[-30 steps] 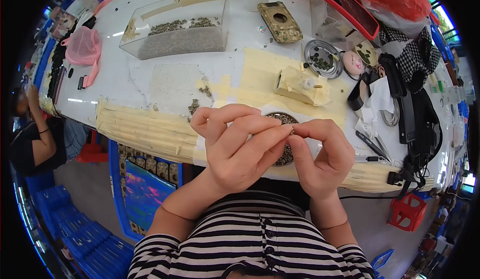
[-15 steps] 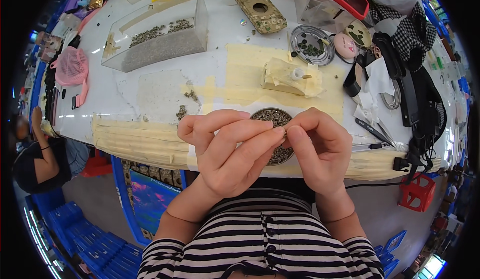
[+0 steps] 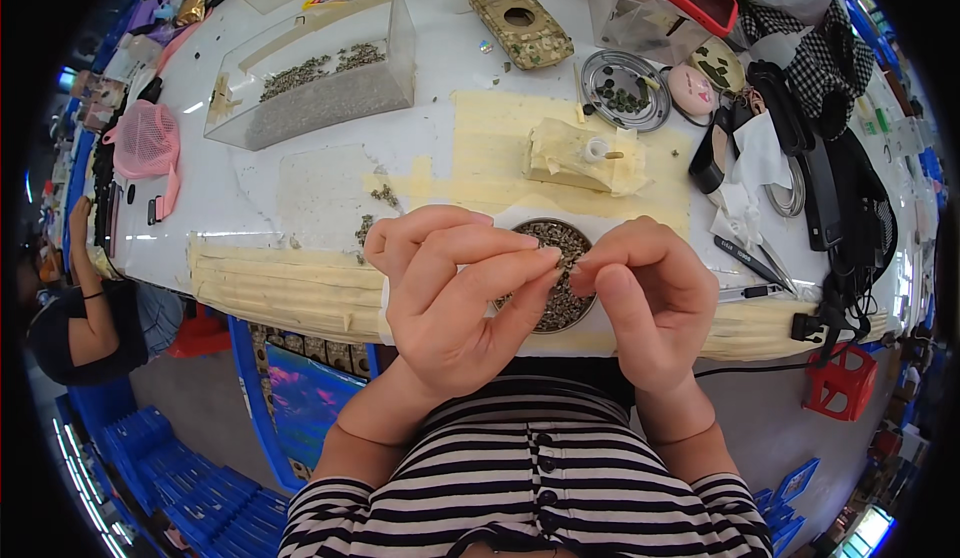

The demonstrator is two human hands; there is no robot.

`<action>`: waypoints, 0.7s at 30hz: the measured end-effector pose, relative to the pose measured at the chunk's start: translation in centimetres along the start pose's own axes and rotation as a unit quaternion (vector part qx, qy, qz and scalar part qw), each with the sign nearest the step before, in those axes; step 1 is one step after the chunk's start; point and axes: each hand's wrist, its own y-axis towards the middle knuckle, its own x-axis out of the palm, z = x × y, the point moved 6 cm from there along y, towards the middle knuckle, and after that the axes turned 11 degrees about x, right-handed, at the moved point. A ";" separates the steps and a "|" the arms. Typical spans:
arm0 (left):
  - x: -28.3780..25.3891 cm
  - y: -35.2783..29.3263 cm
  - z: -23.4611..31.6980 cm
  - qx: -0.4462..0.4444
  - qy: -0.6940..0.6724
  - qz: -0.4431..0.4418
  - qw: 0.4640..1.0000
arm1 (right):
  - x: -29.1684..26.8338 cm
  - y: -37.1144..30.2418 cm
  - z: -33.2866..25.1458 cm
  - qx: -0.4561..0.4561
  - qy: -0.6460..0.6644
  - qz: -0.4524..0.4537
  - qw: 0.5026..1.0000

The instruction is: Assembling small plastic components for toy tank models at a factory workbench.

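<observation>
My left hand (image 3: pixel 455 303) hovers over the left side of a round tin (image 3: pixel 549 332). Its thumb and forefinger are pinched together, and whatever sits between the tips is too small to make out. Across from it is my right hand (image 3: pixel 655 303), at the tin's right edge, with curled fingers close to the left fingertips. Any piece in the right fingers is too small to name. Many tiny grey-brown parts (image 3: pixel 566 308) fill the tin beneath both hands. Small piles of similar parts (image 3: pixel 384 194) lie on the table beyond my left hand.
Farther off stand a clear bin (image 3: pixel 330 108) of small parts, a camouflage tank-hull-like model part (image 3: pixel 522 24), a taped block (image 3: pixel 585 156) and a round dish (image 3: pixel 650 118) of dark green pieces. Tweezers (image 3: pixel 745 258) and black straps lie right; a pink mesh pouch (image 3: pixel 145 141) lies left. Another person sits far left.
My hands have drawn slightly apart: the fingertips met over the tin before, and a small gap now separates them. The right thumb has pulled back a little.
</observation>
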 end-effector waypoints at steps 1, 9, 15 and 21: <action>0.0 0.0 -0.1 -0.002 0.004 0.002 1.000 | 0.1 0.0 -0.7 -0.043 -0.050 0.001 0.998; -0.2 -0.2 -0.1 0.000 -0.027 0.022 0.999 | 0.6 0.1 -1.3 -0.091 -0.161 0.009 0.983; -0.1 0.0 0.2 0.016 -0.027 0.013 0.999 | 0.7 0.4 -0.1 0.001 -0.047 -0.045 0.998; 0.0 -0.1 -0.1 0.003 -0.010 0.045 0.999 | 0.9 -0.4 -2.4 -0.206 -0.198 0.064 0.956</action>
